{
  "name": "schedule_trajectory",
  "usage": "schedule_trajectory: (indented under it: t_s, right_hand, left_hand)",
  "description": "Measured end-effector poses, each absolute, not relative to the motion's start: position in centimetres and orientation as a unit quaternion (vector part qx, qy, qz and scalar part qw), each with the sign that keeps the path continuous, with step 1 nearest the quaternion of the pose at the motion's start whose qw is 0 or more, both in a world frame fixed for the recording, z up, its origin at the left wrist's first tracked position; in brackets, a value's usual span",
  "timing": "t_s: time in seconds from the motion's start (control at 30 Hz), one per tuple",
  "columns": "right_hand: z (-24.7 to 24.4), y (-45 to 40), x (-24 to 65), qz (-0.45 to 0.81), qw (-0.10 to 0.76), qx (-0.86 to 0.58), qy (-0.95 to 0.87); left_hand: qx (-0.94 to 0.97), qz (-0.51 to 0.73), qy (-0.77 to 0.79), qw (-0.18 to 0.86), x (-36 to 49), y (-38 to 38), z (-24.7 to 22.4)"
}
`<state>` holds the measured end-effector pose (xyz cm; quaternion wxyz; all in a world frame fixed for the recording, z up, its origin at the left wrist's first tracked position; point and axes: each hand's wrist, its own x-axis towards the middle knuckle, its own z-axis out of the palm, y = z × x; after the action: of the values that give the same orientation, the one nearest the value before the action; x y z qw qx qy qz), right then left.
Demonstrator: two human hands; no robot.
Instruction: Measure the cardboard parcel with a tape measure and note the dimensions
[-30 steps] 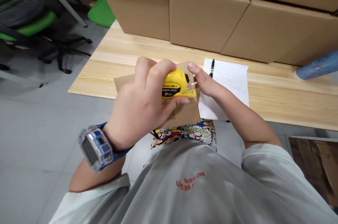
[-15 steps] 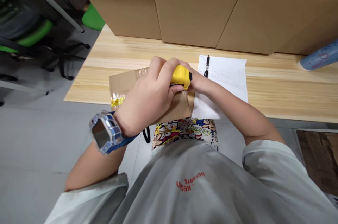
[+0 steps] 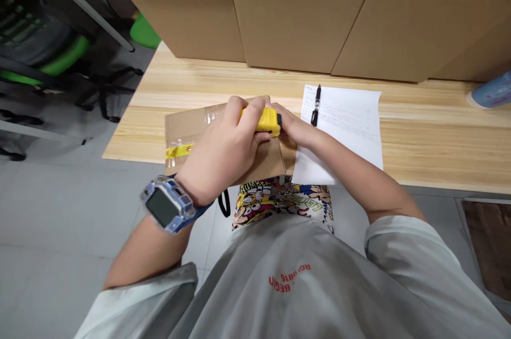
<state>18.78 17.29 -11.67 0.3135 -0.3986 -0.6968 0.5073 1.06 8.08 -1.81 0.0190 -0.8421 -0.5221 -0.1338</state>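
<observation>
A yellow tape measure [image 3: 268,122] with a black end is gripped in my left hand [image 3: 223,147], fingers over its top and thumb on the near side. It is over the right part of a flat cardboard box [image 3: 257,164], which has clear tape and a yellow tape strip on its left side. My right hand [image 3: 293,127] is at the box's right edge, close to the tape measure's black end. Its fingertips are mostly hidden, and whether they pinch anything is unclear. No drawn-out blade can be made out. The box overhangs the table's near edge.
A handwritten paper sheet [image 3: 351,131] with a black pen [image 3: 316,105] on it is right of the box. Large cardboard boxes [image 3: 299,19] line the back of the wooden table [image 3: 431,142]. A blue cylinder [image 3: 493,91] stands far right; chairs [image 3: 59,65] are left.
The tape measure and my left hand have shifted slightly left over the box. My right hand has moved little and stays at the box's right edge. The view has shifted slightly.
</observation>
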Motion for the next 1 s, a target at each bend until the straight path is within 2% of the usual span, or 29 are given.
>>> schedule_trajectory:
  t_s: [0.1, 0.23, 0.3, 0.53, 0.8, 1.0]
  right_hand:
    - [-12.5, 17.8, 19.0, 0.519, 0.338, -0.391, -0.681]
    - [-13.2, 17.3, 18.8, 0.578, 0.401, -0.269, -0.657]
    - [-13.5, 16.8, 18.7, 0.566, 0.415, -0.239, -0.671]
    - [-13.5, 16.5, 19.1, 0.474, 0.357, -0.267, -0.759]
    - [-12.9, 16.2, 17.7, 0.463, 0.389, -0.282, -0.745]
    - [-12.9, 16.3, 17.6, 0.469, 0.387, -0.285, -0.741]
  left_hand:
    - [-0.841, -0.113, -0.528, 0.032, 1.0, 9.1, -2.0]
    - [-0.846, -0.085, -0.526, 0.017, 0.8, 9.9, -1.7]
    - [-0.852, -0.081, -0.517, 0.028, 0.6, 9.8, -1.4]
    - [-0.845, -0.062, -0.531, 0.035, 0.2, 8.6, -0.7]
    - [-0.782, -0.085, -0.617, -0.018, -2.7, 7.4, -0.2]
    - [-0.761, -0.074, -0.643, 0.031, -6.5, 6.2, 0.1]
